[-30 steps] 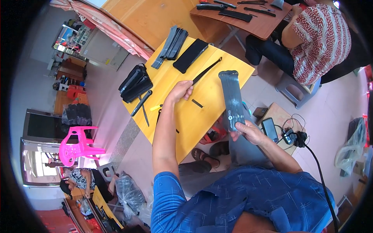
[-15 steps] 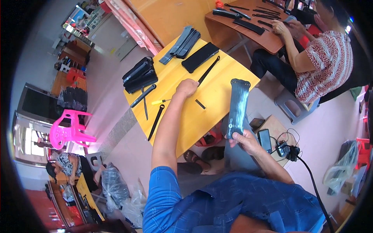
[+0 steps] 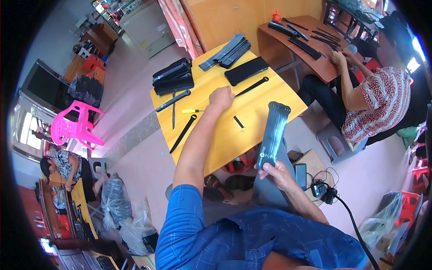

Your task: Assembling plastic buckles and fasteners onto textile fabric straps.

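Note:
My left hand (image 3: 222,98) is closed at the near end of a black strap (image 3: 252,87) lying on the yellow table; the strap's looped end points away from me. Its fingertips are hidden under the fist. Beyond the table's right edge, my right hand (image 3: 275,174) grips the lower end of a glossy stack of black straps (image 3: 272,132), thumb on top. Near my left forearm lie a yellow-handled screwdriver (image 3: 191,111), one looped black strap (image 3: 183,133), a thin dark strip (image 3: 173,118) and a rolled black strap (image 3: 173,101). A short black piece (image 3: 238,122) rests between my hands.
Black bundles (image 3: 173,76), a fanned strap pile (image 3: 227,51) and a flat black stack (image 3: 246,70) occupy the yellow table's (image 3: 211,155) far side. A co-worker (image 3: 375,103) handles straps at a brown table (image 3: 310,56). Cables and a phone (image 3: 300,175) lie right of my knees.
The whole view has shifted and turned slightly. My left fist has barely moved along the strap, and my right hand keeps hold of the stack.

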{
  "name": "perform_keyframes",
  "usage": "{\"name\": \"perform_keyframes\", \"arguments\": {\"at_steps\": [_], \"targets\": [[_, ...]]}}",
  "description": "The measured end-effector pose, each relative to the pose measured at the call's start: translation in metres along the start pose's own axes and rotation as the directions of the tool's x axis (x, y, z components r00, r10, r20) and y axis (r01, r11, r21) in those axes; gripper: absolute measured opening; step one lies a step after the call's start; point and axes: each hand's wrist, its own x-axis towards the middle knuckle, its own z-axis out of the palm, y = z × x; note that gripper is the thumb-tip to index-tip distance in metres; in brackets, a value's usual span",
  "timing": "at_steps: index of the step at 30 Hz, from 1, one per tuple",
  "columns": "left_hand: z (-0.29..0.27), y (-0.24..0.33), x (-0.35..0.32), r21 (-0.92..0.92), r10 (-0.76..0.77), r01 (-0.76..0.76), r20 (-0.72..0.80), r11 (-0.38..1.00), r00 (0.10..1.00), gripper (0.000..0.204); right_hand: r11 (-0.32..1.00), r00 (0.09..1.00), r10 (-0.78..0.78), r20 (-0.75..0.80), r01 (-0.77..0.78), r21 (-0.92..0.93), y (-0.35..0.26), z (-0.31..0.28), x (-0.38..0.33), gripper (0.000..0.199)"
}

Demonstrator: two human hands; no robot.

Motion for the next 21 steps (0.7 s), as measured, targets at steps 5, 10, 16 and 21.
{"name": "perform_keyframes", "arguments": {"at_steps": [5,10,16,21], "targets": [[-0.004,0.013,-0.072,-0.382,0.143,-0.265,-0.318,0.885,0.937,0.02,1.0,0.997,-0.002,-0.073,0.003,0.01,0.009,0.006,0.012,0.033],[-0.031,0.043,-0.215,-0.64,0.15,-0.327,-0.315,0.696,0.937,0.015,0.999,0.995,-0.031,-0.096,0.035,0.033,0.004,0.023,0.029,0.031],[-0.007,0.048,-0.29,-0.585,0.024,-0.301,-0.433,0.753,0.901,0.018,0.993,0.992,-0.114,-0.051,0.112,-0.042,0.007,0.052,0.028,0.027],[-0.01,0.042,-0.313,-0.54,0.049,-0.334,-0.475,0.773,0.879,0.02,0.993,0.994,-0.103,-0.031,0.101,-0.065,0.008,0.065,0.018,0.027]]}}
